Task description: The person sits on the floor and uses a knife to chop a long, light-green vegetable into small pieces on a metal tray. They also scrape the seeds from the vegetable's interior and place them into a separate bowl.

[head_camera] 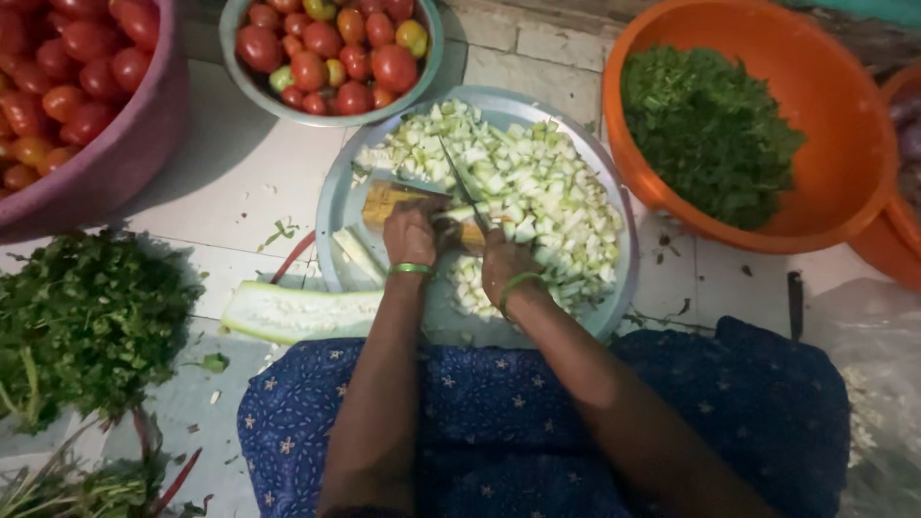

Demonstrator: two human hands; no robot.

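On a round metal tray lies a heap of diced pale green gourd. An upright curved blade rises from a wooden base on the tray. My left hand and my right hand are closed on either end of a pale gourd strip held at the blade. Both wrists wear green bangles. Two cut gourd strips lie on the tray left of my left hand. A long halved gourd rests at the tray's near left edge.
A grey bowl of tomatoes stands behind the tray, and a pink tub of tomatoes at far left. An orange tub holds chopped greens. Leafy herbs lie on the tiled floor at left. A plastic bag is at right.
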